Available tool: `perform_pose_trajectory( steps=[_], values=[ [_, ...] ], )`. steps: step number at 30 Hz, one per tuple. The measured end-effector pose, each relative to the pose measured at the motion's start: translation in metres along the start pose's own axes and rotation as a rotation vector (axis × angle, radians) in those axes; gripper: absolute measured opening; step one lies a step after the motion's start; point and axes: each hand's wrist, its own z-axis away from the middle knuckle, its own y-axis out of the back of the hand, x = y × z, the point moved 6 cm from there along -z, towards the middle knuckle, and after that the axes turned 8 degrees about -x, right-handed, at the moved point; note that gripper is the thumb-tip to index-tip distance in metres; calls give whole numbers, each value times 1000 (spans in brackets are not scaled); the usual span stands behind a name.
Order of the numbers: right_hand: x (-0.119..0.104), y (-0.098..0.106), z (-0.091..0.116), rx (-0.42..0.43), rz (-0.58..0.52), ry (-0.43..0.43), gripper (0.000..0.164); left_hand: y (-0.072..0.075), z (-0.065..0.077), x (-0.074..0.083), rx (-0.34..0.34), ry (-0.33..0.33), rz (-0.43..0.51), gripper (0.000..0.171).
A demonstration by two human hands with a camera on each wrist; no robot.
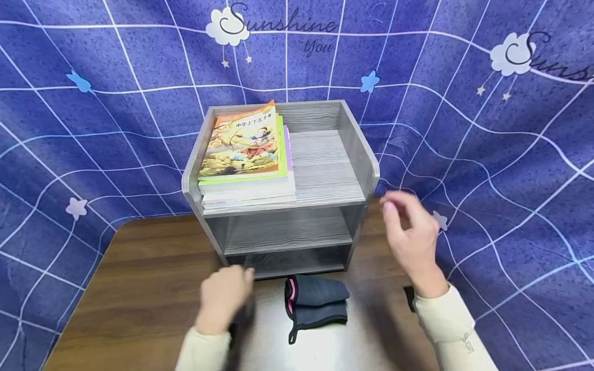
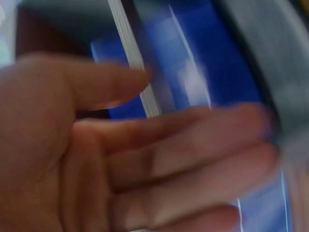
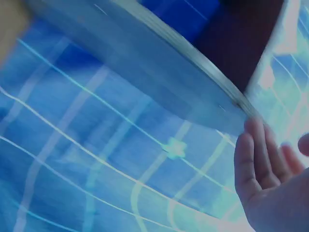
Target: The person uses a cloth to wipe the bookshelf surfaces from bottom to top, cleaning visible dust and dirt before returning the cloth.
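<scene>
A small grey wood-grain shelf unit (image 1: 320, 175) stands against the curtain, a stack of books (image 1: 246, 147) on the left of its top level. In front of it lies a folded dark grey cloth (image 1: 320, 299) with a pink inner side and a hanging loop. My left hand (image 1: 225, 296), blurred, is left of the cloth near the unit's lower front corner; in the left wrist view its fingers (image 2: 203, 159) are extended and hold nothing. Off the unit's right side, my right hand (image 1: 413, 234) is raised with fingers loosely bent and nothing in them.
The brown wooden table (image 1: 139, 278) carries the unit. Behind and beside it hangs a blue curtain (image 1: 464, 154) with white lines, clouds and stars. Two lower levels (image 1: 287, 232) of the unit face front. Tall side panels (image 1: 359, 144) flank its top.
</scene>
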Motion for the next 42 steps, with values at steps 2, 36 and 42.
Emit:
perform_pose_trajectory(
  steps=[2, 36, 42],
  values=[
    [-2, 3, -19, 16, -39, -62, 32, -16, 8, 44, 70, -151, -20, 29],
    [7, -41, -45, 1, 194, 23, 45, -169, -8, 139, 236, -447, -423, 22],
    [8, -42, -44, 28, 203, 9, 45, -164, -8, 130, 153, -505, -400, 55]
  ],
)
